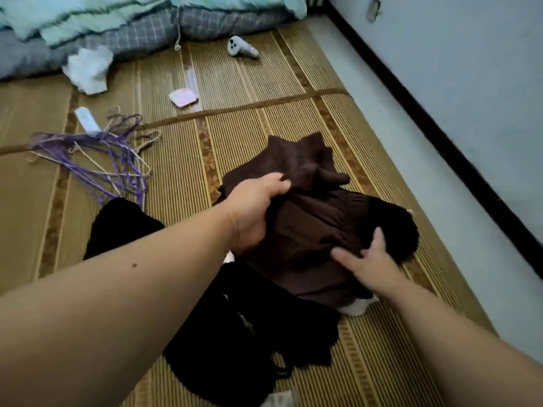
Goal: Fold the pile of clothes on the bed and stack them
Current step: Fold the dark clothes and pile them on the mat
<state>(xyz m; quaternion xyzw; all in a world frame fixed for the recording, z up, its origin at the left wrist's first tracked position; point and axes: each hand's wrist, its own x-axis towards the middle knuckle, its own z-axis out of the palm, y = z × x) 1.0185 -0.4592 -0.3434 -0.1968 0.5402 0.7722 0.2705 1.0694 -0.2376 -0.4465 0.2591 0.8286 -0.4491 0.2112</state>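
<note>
Left hand (255, 210): reached in from the near left; the grip is closed round a bunched edge of the brown garment (308, 227), fingers curled into the cloth.
Right hand (367, 259): laid on the garment's near right part; the grip is wide, with fingers fairly straight and spread on the fabric.
Brown garment: seen crumpled and unfolded, dark brown and deeply creased, heaped on top of the pile at the middle of the mat (264, 83), toward the right.
Black clothes (249, 333): piled loose under and nearer than the brown piece, and a white piece (355, 308) is caught peeking out at the near right.
Second black heap (117, 224): left lying apart, to the left.
Purple hangers (102, 154): tangled on the mat at far left, with a white remote (86, 120) touching them.
Quilt (88, 19): bunched along the far edge.
</note>
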